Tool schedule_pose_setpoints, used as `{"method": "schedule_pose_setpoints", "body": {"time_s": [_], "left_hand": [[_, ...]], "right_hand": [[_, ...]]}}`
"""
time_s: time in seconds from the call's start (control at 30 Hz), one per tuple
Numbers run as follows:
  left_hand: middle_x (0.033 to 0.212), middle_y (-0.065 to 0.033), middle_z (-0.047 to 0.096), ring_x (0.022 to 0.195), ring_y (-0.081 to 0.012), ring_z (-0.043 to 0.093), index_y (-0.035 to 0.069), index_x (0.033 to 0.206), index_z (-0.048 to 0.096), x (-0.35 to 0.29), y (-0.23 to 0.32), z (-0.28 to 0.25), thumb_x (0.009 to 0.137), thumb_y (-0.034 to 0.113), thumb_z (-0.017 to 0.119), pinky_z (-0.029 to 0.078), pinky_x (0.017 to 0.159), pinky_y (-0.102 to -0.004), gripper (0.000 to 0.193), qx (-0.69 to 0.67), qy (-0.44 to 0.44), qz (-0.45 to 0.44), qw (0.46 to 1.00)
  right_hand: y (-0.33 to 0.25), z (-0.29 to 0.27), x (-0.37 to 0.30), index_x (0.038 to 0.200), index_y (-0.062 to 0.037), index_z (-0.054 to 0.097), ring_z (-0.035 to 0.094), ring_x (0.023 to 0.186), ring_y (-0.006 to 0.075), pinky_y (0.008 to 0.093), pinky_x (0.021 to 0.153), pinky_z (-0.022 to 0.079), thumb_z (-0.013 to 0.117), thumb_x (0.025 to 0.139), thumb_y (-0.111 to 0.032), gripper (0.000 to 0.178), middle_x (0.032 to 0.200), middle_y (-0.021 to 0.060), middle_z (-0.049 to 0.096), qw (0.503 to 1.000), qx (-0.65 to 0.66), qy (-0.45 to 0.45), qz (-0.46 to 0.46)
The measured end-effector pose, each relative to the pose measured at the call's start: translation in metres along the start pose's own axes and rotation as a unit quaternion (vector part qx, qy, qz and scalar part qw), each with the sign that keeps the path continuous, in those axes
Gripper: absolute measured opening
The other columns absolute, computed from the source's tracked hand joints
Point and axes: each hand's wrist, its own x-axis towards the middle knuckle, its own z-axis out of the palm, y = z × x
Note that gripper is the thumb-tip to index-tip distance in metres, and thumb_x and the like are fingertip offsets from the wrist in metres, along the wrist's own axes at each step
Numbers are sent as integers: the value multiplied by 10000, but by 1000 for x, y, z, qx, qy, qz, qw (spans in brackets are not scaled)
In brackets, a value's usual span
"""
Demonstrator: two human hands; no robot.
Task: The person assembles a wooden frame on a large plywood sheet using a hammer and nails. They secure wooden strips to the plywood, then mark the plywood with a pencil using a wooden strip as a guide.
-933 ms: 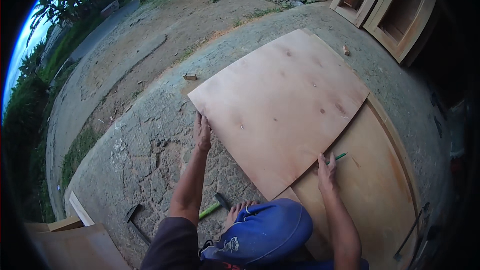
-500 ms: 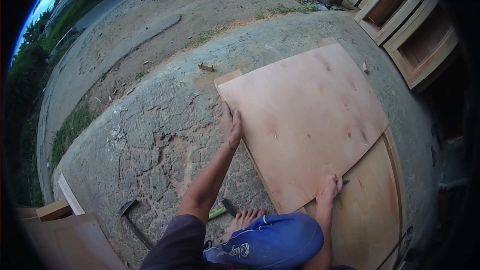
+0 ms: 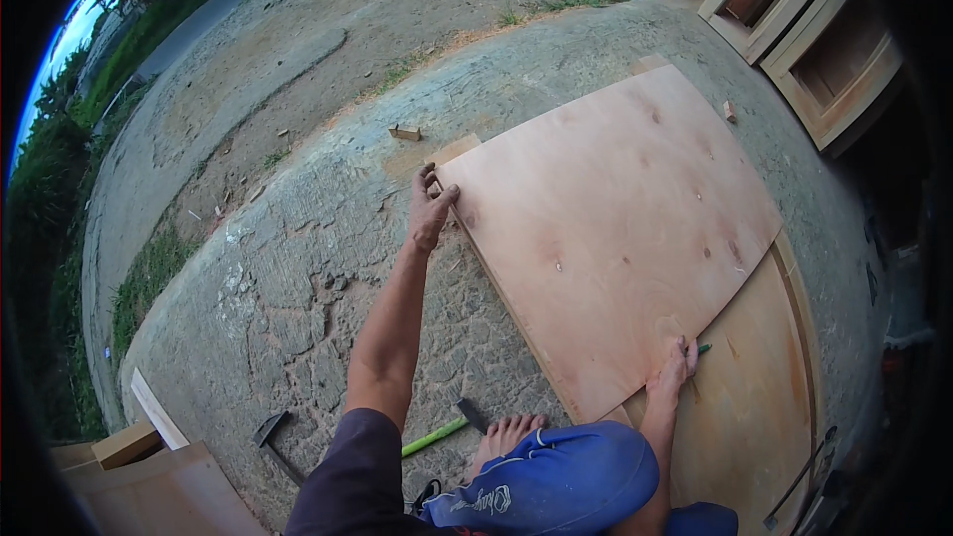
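A pinkish plywood sheet (image 3: 615, 238) lies askew over a wooden frame with a paler panel (image 3: 740, 407) on the ground. At the sheet's far left corner, my left hand (image 3: 430, 208) grips the edge, thumb near the top face and fingers curled along the frame's side. My right hand (image 3: 675, 365) grasps the sheet's near right edge. Out of its fingers pokes the end of a thin green stick (image 3: 705, 348), like a pencil; the rest is hidden in the hand. A frame end (image 3: 457, 150) shows past the sheet's far left corner.
By my bare foot lies a hammer with a green handle (image 3: 434, 436); another dark hammer (image 3: 281, 447) is left of it. Small wood blocks (image 3: 405, 132) rest beyond the sheet. Wooden frames (image 3: 834, 60) lean at far right. Boards (image 3: 164, 481) lie at lower left on cracked concrete.
My left hand has slid away from me along the left edge to the sheet's far corner, its fingers now curled. The right hand keeps its place on the sheet. The view has shifted slightly.
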Motion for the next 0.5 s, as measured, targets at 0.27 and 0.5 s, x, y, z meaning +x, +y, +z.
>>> {"method": "schedule_pose_setpoints", "body": {"time_s": [0.27, 0.5], "left_hand": [[1351, -123, 530, 1012, -187, 584, 63, 1379, 441, 15, -3, -29, 863, 161, 752, 477, 789, -358, 611, 47, -18, -34, 998], [1398, -148, 514, 1087, -231, 573, 67, 1446, 406, 14, 18, -17, 918, 196, 706, 475, 860, -382, 621, 183, -66, -38, 980]], "right_hand": [[-5, 12, -13, 1482, -80, 411, 466, 1314, 310, 515, 1053, 430, 623, 956, -156, 572, 1463, 163, 476, 999, 35, 12, 11], [4, 5, -5, 1512, -123, 372, 471, 1292, 326, 518, 1010, 464, 612, 975, -198, 592, 1453, 168, 467, 999, 9, 28, 13]]}}
